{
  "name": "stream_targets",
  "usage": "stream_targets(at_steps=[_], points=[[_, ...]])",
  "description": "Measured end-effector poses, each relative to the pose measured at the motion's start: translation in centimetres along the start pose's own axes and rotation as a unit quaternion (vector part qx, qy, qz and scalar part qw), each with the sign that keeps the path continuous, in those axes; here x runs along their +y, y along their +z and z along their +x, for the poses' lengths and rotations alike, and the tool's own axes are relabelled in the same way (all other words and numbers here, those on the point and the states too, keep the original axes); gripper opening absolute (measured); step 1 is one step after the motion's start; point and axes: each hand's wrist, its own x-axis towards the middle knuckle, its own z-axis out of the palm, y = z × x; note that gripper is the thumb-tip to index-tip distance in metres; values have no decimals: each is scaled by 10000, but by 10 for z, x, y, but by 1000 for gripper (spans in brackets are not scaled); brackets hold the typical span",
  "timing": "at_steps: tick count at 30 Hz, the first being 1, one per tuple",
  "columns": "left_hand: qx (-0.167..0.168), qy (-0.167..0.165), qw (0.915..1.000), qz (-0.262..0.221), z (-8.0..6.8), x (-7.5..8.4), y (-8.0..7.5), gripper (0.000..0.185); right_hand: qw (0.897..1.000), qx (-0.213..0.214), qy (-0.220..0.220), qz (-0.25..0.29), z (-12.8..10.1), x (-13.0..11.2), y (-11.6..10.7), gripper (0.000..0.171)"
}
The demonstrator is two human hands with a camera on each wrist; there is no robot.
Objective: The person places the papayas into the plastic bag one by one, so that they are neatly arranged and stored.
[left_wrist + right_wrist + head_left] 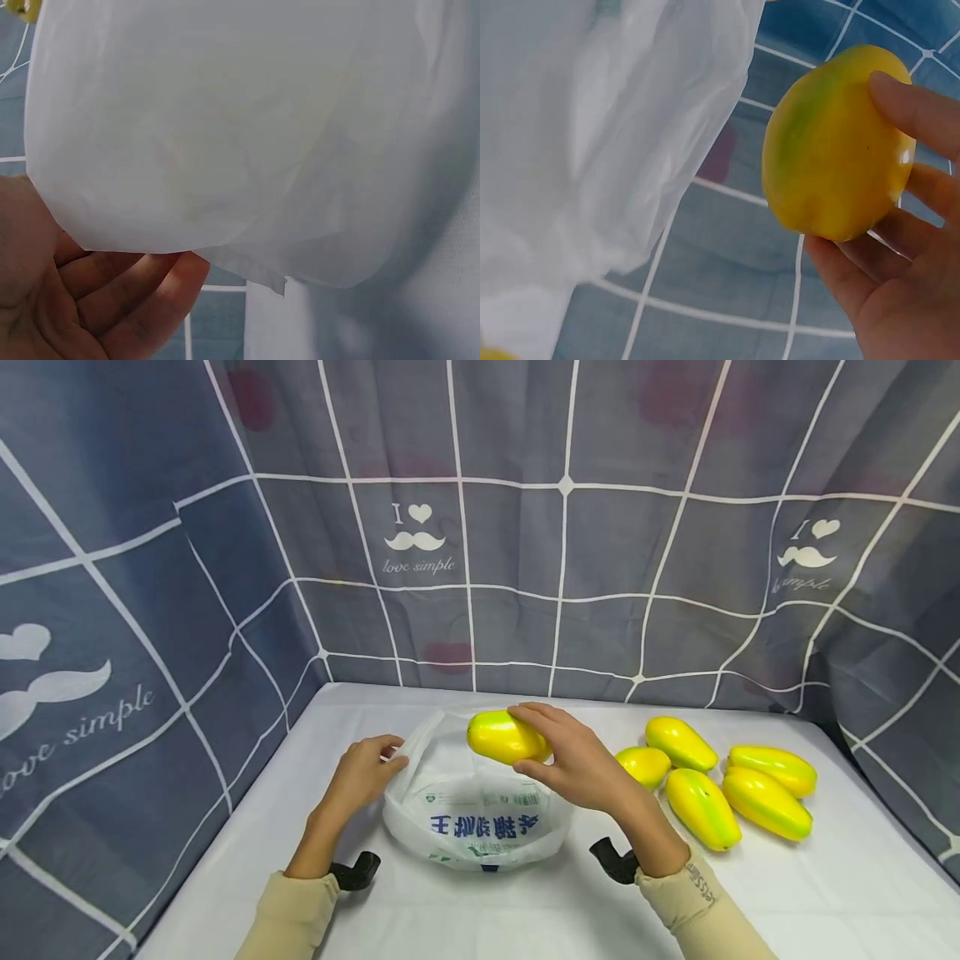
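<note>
A white plastic bag (480, 847) with blue and green print stands with its mouth open in the middle of the table. My left hand (365, 774) grips the left side of its rim; in the left wrist view the fingers (150, 300) curl behind the thin plastic. Over the bag's mouth, my right hand (573, 756) holds a yellow papaya (506, 737) with green streaks, lying sideways. Thumb and fingers clasp one end of this papaya (832, 150) in the right wrist view, beside the bag (630, 135).
Several more papayas (701, 810) lie grouped on the white tablecloth (840, 893) to the right of the bag. A dark blue-grey curtain (517, 535) with white lines hangs behind the table and along both sides.
</note>
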Motion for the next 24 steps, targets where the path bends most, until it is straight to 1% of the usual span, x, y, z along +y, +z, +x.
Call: stream_targets(at_steps=[3,8,11,14,18,24], points=[[-15,16,10000,-3,1,0,1,30,9999,-23,-47,94,9,-3,5,65],[-29,-35,10000,12,3,-1,3,29,9995,-243,70,195,29,-3,16,63],[-27,-49,10000,56,3,-2,3,30,9982,-472,230,306,41,3,26,62],[-9,-49,9999,116,3,-2,3,30,9947,-745,543,458,49,8,37,63],[-11,-85,9998,166,0,-2,3,32,9895,-1039,930,376,57,10,52,65],[10,-83,9999,126,0,-1,3,33,9843,-1274,1207,183,66,8,67,60]])
